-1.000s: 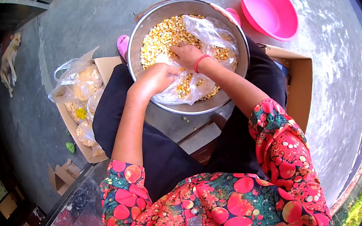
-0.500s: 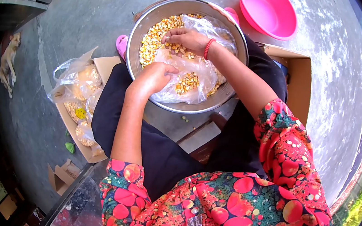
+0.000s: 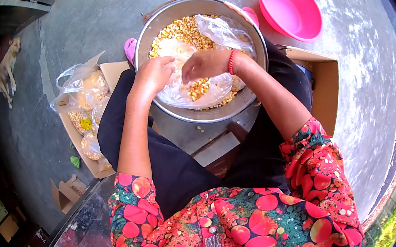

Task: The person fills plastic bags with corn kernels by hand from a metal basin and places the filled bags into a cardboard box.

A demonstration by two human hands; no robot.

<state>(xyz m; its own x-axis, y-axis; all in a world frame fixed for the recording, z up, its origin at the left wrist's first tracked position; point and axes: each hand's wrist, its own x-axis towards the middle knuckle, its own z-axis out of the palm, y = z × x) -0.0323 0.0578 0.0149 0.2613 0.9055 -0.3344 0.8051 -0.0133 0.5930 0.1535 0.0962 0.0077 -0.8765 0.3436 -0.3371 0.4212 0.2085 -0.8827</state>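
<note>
A wide metal pot (image 3: 149, 34) stands between the knees, with loose yellow corn kernels (image 3: 186, 29) in it. On the kernels lies a clear plastic bag (image 3: 174, 95), which has more kernels inside. At the pot's left side my left hand (image 3: 151, 77) is closed, its fingertips pinching the bag's edge. My right hand (image 3: 208, 65), with a red beaded bracelet, hangs over the bag's mouth. Its fingers are curled together and point down; whatever they hold is too small to make out.
A pink basin (image 3: 290, 13) stands at the upper right. To the right is an open cardboard box (image 3: 325, 88). At the left, another box (image 3: 94, 170) holds filled plastic bags (image 3: 87, 94). A dog (image 3: 9, 71) lies on the floor, far left.
My right hand has moved from the loose kernels down over the bag's mouth, fingers now pointing down. My left hand has shifted slightly left with the bag's edge.
</note>
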